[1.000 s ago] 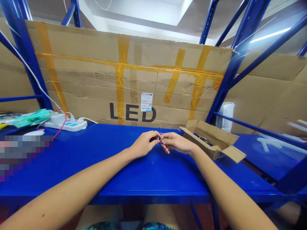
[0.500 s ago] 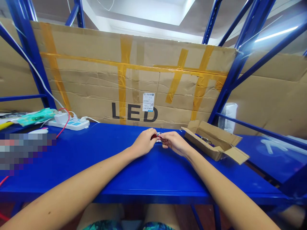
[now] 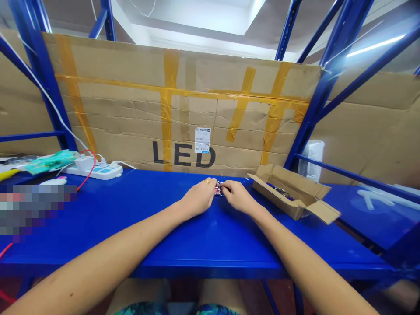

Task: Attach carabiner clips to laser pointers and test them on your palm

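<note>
Small shiny red-and-silver pieces (image 3: 218, 190) lie between my hands near the back of the blue table; they are too small to name. My left hand (image 3: 201, 196) is closed at their left side, palm down, a ring on one finger. Whatever its fingers hold is hidden behind the hand. From the right, my right hand (image 3: 239, 195) reaches in with thumb and forefinger pinched at the edge of the pieces. Both hands rest low, close to the table top.
An open cardboard box (image 3: 292, 192) with dark-handled items stands to the right. A white power strip (image 3: 98, 170) with plugs sits at the back left, near a green packet (image 3: 50, 162). A large cardboard panel (image 3: 131, 118) closes off the back of the blue table (image 3: 210, 245).
My right hand has turned palm down, and its fingers have come down to the pieces. The dark red item that showed at my left fingertips is now mostly hidden.
</note>
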A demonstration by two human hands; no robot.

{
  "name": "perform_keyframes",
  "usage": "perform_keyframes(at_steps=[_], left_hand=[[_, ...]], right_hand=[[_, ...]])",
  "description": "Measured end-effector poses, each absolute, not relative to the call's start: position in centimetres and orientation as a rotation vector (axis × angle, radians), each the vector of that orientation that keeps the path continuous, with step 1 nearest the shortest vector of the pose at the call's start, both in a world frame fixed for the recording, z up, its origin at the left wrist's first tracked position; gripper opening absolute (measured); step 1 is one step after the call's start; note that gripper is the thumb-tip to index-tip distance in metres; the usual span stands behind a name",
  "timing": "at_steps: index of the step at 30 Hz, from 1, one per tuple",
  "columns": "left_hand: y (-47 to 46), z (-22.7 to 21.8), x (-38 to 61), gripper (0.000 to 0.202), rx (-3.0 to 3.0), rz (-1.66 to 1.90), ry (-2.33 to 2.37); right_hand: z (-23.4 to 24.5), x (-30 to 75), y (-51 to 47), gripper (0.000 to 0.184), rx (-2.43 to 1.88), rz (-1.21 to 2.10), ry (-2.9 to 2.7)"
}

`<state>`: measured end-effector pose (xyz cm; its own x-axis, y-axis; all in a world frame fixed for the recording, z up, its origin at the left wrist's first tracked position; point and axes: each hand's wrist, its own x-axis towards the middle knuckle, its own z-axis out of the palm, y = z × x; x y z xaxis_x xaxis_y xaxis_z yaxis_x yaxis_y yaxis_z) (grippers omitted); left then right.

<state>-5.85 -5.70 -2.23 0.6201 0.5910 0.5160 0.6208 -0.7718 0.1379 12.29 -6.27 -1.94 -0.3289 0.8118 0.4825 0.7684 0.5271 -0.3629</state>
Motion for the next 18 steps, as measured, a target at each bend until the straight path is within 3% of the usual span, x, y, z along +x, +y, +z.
perform_keyframes(at_steps=[10,18], left_hand=[[-5.5,-2.0,-5.9,0.018,-2.673,-0.753,-1.012],[-3.4,-2.0,-7.1,0.017,-2.880,-1.318,-1.208]], right_hand=[[-2.2,11.6,-6.9,0.021,-1.338,-0.140,-2.271],[-1.9,12.7,-5.9,0.026,-1.249,0.405,-1.946]])
